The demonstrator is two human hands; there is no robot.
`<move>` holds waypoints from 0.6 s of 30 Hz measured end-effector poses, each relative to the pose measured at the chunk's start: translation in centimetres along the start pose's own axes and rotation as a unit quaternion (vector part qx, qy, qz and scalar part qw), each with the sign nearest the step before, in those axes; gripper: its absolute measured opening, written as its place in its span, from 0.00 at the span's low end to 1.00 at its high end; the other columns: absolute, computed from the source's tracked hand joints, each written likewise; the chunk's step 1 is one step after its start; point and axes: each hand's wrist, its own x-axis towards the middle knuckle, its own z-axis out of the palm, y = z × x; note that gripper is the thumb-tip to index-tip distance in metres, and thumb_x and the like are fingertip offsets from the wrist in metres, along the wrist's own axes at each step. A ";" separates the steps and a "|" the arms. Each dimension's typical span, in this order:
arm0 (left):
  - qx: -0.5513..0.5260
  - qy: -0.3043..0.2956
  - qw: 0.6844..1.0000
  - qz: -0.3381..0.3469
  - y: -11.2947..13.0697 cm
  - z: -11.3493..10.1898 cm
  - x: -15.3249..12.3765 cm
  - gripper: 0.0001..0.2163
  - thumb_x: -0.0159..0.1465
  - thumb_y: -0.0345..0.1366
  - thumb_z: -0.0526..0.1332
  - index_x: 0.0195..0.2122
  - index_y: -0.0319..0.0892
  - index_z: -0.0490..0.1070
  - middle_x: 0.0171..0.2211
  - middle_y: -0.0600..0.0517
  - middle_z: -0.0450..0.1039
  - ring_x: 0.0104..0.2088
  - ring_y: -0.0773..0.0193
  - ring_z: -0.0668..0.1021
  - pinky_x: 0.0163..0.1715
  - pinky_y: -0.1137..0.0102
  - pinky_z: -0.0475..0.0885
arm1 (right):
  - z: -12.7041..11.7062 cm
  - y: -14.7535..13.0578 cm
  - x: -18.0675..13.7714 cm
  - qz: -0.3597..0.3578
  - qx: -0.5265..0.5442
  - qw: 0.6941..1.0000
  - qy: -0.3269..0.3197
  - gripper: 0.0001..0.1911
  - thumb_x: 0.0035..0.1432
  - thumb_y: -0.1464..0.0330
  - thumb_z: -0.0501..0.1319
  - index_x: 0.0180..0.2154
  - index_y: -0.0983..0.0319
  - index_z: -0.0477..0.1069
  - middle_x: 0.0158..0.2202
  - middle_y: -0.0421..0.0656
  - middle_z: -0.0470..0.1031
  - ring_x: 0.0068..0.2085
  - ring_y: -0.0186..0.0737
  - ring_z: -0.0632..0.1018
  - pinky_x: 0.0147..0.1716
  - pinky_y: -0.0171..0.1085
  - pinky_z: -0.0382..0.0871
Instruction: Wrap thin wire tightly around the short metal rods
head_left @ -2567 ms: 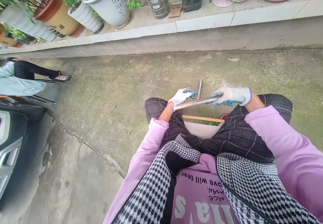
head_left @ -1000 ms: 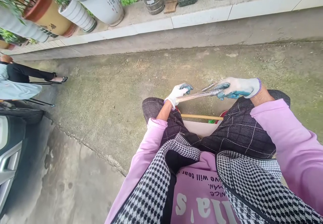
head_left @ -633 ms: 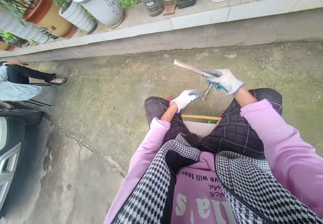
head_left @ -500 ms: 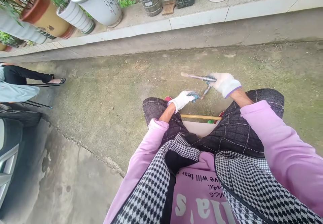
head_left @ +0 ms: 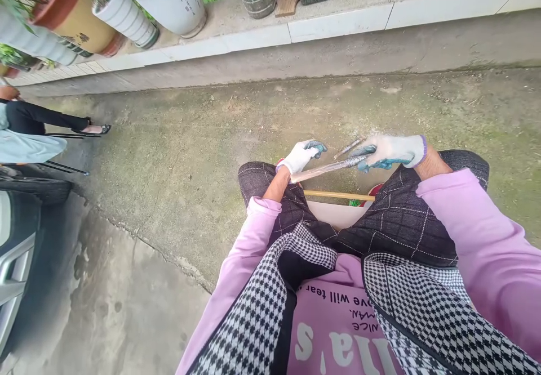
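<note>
My right hand (head_left: 386, 151), in a white and blue-grey glove, grips a long pale wooden stick (head_left: 321, 168) near a silvery wrapped section. The stick's bare end points left, toward my left wrist. Just beyond it lies a shorter rod (head_left: 349, 147), also partly silvery, its right end close to my right fingers; I cannot tell whether the two pieces are joined. My left hand (head_left: 303, 155), gloved the same way, is closed with fingers curled together to the left of the rod. What it holds, if anything, is too small to make out.
A yellow pole (head_left: 338, 195) and a pale surface (head_left: 338, 214) lie between my knees. Ahead runs a low tiled ledge (head_left: 338, 28) with potted plants (head_left: 169, 3). At left are a seated person's legs (head_left: 51, 117) and a car wheel (head_left: 17, 273).
The long stick has swung toward my body, its bare end now near my left wrist. My right hand has shifted right and turned; my left hand has moved slightly left and away from me.
</note>
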 end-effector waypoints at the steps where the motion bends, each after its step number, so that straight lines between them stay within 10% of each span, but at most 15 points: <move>1: -0.002 -0.019 1.000 0.008 -0.1 0.1 0.1 0.05 0.66 0.33 0.71 0.41 0.39 0.85 0.43 0.46 0.88 0.42 0.60 0.81 0.53 0.63 0.78 | 0.1 -0.3 0.0 -0.019 0.045 0.999 -0.002 0.30 0.51 0.46 0.82 0.49 0.58 0.90 0.31 0.40 0.83 0.24 0.34 0.69 0.21 0.34 0.60; 4: 0.009 -0.049 0.999 0.015 -0.4 1.1 0.1 0.03 0.66 0.34 0.73 0.39 0.41 0.86 0.39 0.47 0.87 0.42 0.59 0.82 0.53 0.64 0.79 | 0.8 -1.3 0.9 -0.053 0.161 0.985 0.037 0.31 0.44 0.50 0.86 0.45 0.61 0.87 0.32 0.42 0.84 0.24 0.31 0.68 0.20 0.33 0.60; 9: 0.003 -0.094 0.995 -0.018 -1.0 3.6 0.1 0.06 0.65 0.32 0.72 0.41 0.37 0.87 0.32 0.52 0.83 0.33 0.65 0.78 0.45 0.67 0.76 | 1.1 -1.5 3.6 -0.058 0.220 0.934 0.276 0.30 0.50 0.53 0.85 0.49 0.63 0.86 0.32 0.44 0.83 0.25 0.35 0.71 0.23 0.35 0.64; 13: 0.006 -0.092 0.995 -0.042 -1.1 3.6 -0.4 0.06 0.64 0.31 0.70 0.39 0.37 0.87 0.31 0.53 0.83 0.32 0.66 0.77 0.41 0.69 0.72 | -0.1 -0.5 4.3 0.050 -0.064 0.916 0.392 0.20 0.66 0.58 0.75 0.55 0.59 0.89 0.43 0.49 0.90 0.38 0.49 0.84 0.34 0.40 0.74; 18: 0.004 -0.059 0.997 -0.039 -0.5 2.2 -1.0 0.06 0.62 0.28 0.68 0.37 0.38 0.86 0.31 0.54 0.81 0.30 0.68 0.74 0.40 0.70 0.71 | -1.3 1.1 3.7 0.184 -0.327 0.887 0.270 0.18 0.73 0.62 0.68 0.58 0.58 0.89 0.52 0.56 0.91 0.49 0.61 0.88 0.45 0.47 0.75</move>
